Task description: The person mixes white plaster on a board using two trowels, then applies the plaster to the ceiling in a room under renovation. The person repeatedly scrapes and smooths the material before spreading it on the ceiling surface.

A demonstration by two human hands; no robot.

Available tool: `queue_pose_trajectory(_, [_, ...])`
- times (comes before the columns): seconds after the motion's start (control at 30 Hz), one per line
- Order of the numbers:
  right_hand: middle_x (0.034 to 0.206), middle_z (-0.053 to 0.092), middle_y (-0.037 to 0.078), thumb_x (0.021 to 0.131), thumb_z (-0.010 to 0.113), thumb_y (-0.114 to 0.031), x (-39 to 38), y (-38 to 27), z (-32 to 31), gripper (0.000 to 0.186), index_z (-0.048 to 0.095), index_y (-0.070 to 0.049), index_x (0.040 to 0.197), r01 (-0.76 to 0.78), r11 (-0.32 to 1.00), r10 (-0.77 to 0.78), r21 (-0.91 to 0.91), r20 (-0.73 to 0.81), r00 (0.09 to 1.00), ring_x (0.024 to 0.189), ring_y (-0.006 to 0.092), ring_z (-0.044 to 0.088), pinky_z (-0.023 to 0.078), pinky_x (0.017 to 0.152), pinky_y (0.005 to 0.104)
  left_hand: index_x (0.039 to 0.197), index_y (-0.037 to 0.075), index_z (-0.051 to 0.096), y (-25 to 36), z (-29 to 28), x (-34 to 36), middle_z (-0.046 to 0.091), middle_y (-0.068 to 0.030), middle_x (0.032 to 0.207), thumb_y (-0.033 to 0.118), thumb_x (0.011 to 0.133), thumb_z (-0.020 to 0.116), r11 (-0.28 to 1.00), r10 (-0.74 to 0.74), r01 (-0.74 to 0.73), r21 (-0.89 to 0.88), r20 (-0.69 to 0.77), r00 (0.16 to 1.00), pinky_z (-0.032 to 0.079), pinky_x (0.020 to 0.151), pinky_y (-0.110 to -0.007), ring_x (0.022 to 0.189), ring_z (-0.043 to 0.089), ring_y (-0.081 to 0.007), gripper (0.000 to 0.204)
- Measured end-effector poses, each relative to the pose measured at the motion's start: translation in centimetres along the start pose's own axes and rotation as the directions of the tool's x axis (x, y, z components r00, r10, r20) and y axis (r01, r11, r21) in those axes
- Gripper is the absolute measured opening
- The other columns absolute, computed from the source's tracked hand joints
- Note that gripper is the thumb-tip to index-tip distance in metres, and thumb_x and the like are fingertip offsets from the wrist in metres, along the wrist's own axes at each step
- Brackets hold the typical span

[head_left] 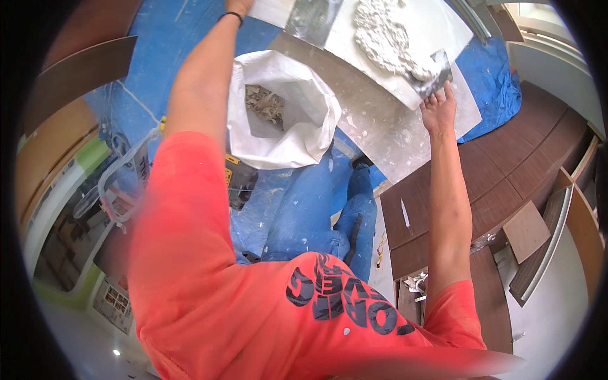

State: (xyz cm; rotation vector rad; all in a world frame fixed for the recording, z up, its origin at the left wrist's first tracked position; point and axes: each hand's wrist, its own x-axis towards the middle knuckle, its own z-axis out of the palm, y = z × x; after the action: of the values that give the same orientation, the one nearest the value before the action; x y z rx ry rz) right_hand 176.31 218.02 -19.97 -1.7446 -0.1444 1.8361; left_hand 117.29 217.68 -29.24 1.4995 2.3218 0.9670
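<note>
Blue plastic sheeting lies underneath. Our right hand, fingers partly extended, touches a smeared grey metal blade at the flat white board's lower right corner; whether it pinches, we cannot tell. Our left hand is cropped, its grip unseen. Lumpy white paste meets the blade; nearer us stands an open white sack

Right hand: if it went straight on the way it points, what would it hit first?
The right hand would likely meet the grey metal blade first, seemingly touching it already; beyond lies white paste, though depth is unclear.
</note>
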Motion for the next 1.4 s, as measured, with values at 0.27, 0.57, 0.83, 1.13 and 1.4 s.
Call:
queue_pose_trajectory(0.27, [0.143,0.043,0.020,0.095,0.065,-0.055,1.9,2.4,3.9,0.091,0.034,0.011,0.150,-0.025,1.000,0.025,0.009,-0.068,0.997,0.135,0.0300,0.044,0.030,0.120,0.0402,0.107,0.001,0.075,-3.7,2.7,-0.6,0.072,-0.0265,0.098,0.032,0.096,0.061,0.992,-0.123,0.121,0.023,0.083,0.989,0.053,0.083,-0.046,0.093,0.071,-0.0420,0.036])
queue_pose_trajectory(0.57, [0.162,0.020,0.030,0.097,0.063,-0.052,1.4,3.3,4.6,0.100,0.009,0.002,0.161,0.011,1.000,-0.008,0.011,-0.279,0.960,0.151,0.0409,0.026,0.021,0.125,0.0477,0.124,0.000,0.066,-4.9,3.9,-2.4,0.069,-0.0266,0.116,0.040,0.096,0.063,0.991,-0.125,0.128,-0.027,0.101,0.987,0.051,0.094,-0.047,0.109,0.066,-0.0421,0.049])
queue_pose_trajectory(0.83, [0.128,0.063,0.019,0.093,0.075,-0.041,-7.3,16.2,6.1,0.064,0.055,0.003,0.136,0.428,0.487,-0.366,-0.761,0.266,0.892,0.115,0.0314,0.063,0.052,0.094,0.0435,0.147,-0.001,0.042,14.9,-12.2,-25.7,0.062,-0.0293,0.128,0.051,0.089,0.073,0.735,-0.505,0.382,0.560,0.076,0.860,0.049,0.097,-0.052,0.116,0.062,-0.0440,0.084])
queue_pose_trajectory(1.13, [0.085,0.073,0.018,0.093,0.069,-0.021,-11.8,21.7,13.0,0.028,0.070,0.002,0.109,0.699,0.162,-0.205,-0.697,0.669,0.714,0.074,0.0255,0.068,0.052,0.071,0.0394,0.114,0.005,0.066,12.3,-19.5,-38.1,0.073,-0.0243,0.095,0.025,0.086,0.075,0.471,-0.843,0.815,0.338,-0.099,0.529,0.055,0.083,-0.051,0.092,0.070,-0.0445,0.036])
queue_pose_trajectory(1.4, [0.107,0.074,0.021,0.085,0.074,-0.021,-29.1,28.9,24.8,0.034,0.070,-0.001,0.113,0.861,0.319,-0.060,-0.396,0.898,0.435,0.101,0.0384,0.071,0.055,0.090,0.0436,0.115,0.005,0.072,1.8,-34.8,-48.4,0.074,-0.0244,0.106,0.030,0.086,0.076,0.464,-0.792,0.861,0.210,-0.337,0.509,0.055,0.088,-0.049,0.101,0.070,-0.0435,0.038])
